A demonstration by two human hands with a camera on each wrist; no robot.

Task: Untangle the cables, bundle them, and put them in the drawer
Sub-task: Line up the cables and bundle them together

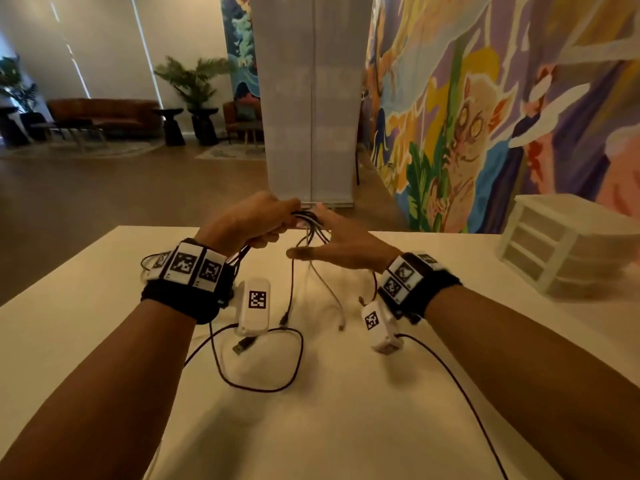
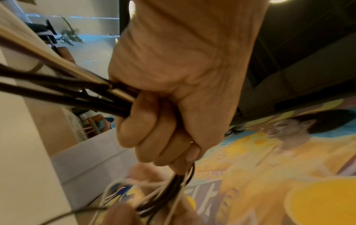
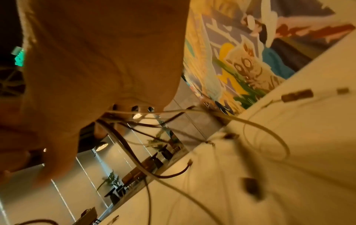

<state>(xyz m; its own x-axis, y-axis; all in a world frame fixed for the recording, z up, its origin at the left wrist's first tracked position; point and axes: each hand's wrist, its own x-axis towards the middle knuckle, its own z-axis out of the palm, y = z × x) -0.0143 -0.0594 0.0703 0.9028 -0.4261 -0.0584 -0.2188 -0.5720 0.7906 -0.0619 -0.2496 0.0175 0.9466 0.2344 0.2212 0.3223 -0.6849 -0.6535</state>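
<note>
My left hand point(image 1: 256, 220) is a fist round a bunch of black and white cables point(image 1: 306, 216), held above the far part of the white table point(image 1: 346, 427). In the left wrist view the fingers point(image 2: 154, 129) wrap the cables point(image 2: 86, 91) tightly. My right hand point(image 1: 332, 242) is beside it with straight fingers and the thumb spread, its fingertips touching the bunch. Loose ends point(image 1: 292, 285) hang to the table, among them a white cable point(image 1: 329, 289) and a USB plug point(image 1: 242, 346). The right wrist view shows the palm point(image 3: 86, 68) with strands point(image 3: 134, 121) trailing below it.
A white drawer unit point(image 1: 561, 244) with its drawers closed stands on the table at the far right. A dark cable loop point(image 1: 298, 358) lies on the table under my wrists. Another dark cable point(image 1: 450, 375) runs along my right forearm. Beyond the table's far edge is open floor.
</note>
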